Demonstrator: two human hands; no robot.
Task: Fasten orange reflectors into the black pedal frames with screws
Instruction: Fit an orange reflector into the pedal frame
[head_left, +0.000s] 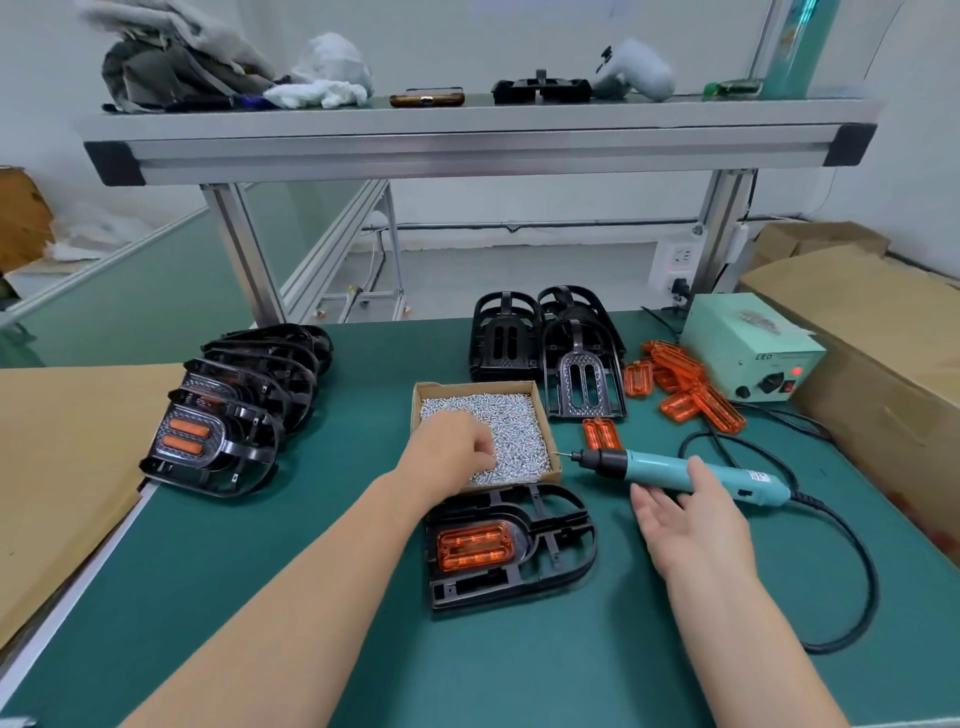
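Green surface (234, 519): black pedal frame (498, 579) flat near front edge, middle, orange reflector (475, 545) seated in its left end. Cardboard screw box (543, 410) touches the frame's far side; left hand (452, 449) inside, grip curled into the screws (509, 415), hold cannot be told. Electric screwdriver (670, 467) right of box; right hand (685, 519) against it, grip wide, fingers straight.

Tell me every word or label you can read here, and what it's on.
"LED": on the front of the pale green power box.
Other small print on that front: too small to read.
Sticker on the box's top: blurred, unreadable.
Label on the blue electric screwdriver: too small to read.
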